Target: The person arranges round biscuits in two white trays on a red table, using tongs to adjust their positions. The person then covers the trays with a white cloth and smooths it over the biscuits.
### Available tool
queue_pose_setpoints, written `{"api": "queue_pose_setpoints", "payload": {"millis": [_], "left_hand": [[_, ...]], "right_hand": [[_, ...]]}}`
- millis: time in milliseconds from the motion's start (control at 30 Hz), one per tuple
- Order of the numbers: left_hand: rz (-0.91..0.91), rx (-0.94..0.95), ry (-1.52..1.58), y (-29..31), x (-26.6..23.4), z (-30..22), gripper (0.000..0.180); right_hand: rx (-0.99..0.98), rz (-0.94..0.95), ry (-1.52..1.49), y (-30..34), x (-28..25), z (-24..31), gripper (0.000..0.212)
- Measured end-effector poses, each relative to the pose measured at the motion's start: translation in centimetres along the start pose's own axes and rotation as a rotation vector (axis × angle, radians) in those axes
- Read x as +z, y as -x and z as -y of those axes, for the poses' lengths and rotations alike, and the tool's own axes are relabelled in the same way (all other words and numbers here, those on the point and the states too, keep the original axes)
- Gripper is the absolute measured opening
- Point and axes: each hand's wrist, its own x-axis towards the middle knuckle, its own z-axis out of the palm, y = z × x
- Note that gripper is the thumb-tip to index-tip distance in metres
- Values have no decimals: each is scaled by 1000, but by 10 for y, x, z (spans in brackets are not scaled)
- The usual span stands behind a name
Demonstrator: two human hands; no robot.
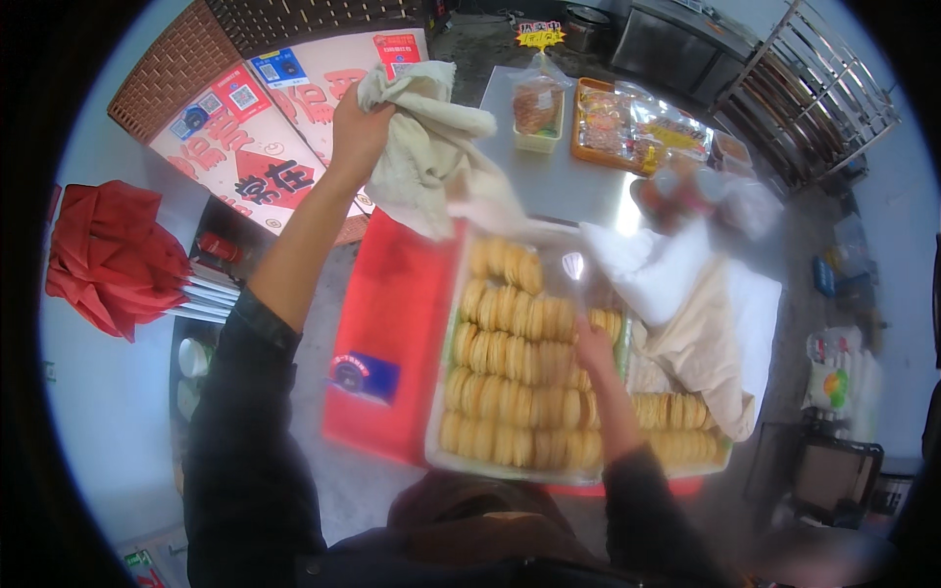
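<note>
At upper centre of the frame, the left grip holds up a cream cloth. Near the middle, the right grip holds a metal-tipped utensil over a tray of round flatbreads packed in rows. An orange tray of packages sits on the counter, upper right.

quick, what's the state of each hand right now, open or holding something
Left hand: closed, holding up a pale cloth.
Right hand: closed, holding a metal utensil; its exact kind is too blurred to tell.
</note>
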Motion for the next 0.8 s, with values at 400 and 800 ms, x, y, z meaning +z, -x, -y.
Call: {"api": "queue_pose_setpoints", "payload": {"millis": [400,800], "left_hand": [[-47,15,5,3,-21,1,37],[-213,143,-43,-3,-29,-22,31]], "right_hand": [[445,542,-609,-62,38,10,49],[-753,-140,1118,-37,22,106,31]]}}
